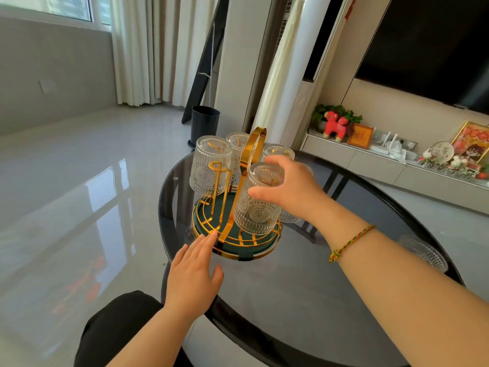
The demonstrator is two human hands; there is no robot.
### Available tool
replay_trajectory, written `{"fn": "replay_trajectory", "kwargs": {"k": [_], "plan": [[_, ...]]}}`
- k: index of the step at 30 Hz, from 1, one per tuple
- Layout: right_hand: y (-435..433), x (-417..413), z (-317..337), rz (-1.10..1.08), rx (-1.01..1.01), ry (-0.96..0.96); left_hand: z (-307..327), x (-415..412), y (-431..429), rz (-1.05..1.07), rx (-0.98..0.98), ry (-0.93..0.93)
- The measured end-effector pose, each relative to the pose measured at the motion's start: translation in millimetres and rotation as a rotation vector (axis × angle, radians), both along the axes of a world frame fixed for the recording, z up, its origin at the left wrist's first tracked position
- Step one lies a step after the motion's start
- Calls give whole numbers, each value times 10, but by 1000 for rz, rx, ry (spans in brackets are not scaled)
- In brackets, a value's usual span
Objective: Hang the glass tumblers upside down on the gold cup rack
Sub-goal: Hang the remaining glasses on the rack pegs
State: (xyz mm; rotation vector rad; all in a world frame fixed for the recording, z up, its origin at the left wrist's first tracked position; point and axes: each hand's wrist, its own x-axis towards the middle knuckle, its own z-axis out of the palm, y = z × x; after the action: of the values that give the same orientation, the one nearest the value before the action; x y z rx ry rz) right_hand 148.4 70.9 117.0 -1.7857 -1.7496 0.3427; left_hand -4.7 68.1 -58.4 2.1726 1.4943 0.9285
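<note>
Head view. Item: glass tumbler (260, 200), mouth down, long axis upright, over a prong at the near right of the gold cup rack (238, 207), frame centre. My right hand (288, 186) grips it from the right, fingers (275, 160) wrapped over its base. My left hand (194, 271), fingers flat and spread, touches the rack's rim. One loose tumbler (423, 252) lies on the tabletop (304, 300), lower right, nearer my right hand.

Before me, a round dark glass worktop (304, 300) stands on a glossy pale floor (79, 194). Beyond it sit a black bin (205, 124), white curtains (137, 49), a red plush toy (334, 125) on a low shelf (370, 160), and a dark television (436, 49).
</note>
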Motion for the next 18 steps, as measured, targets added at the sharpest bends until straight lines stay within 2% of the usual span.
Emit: {"fn": "replay_trajectory", "kwargs": {"k": [8, 18], "plan": [[-6, -62, -66, 6, 15, -72, -9, 6, 10, 2, -6, 0], [-68, -52, -126, 0, 75, -6, 35, -2, -4, -13, -55, 22]]}}
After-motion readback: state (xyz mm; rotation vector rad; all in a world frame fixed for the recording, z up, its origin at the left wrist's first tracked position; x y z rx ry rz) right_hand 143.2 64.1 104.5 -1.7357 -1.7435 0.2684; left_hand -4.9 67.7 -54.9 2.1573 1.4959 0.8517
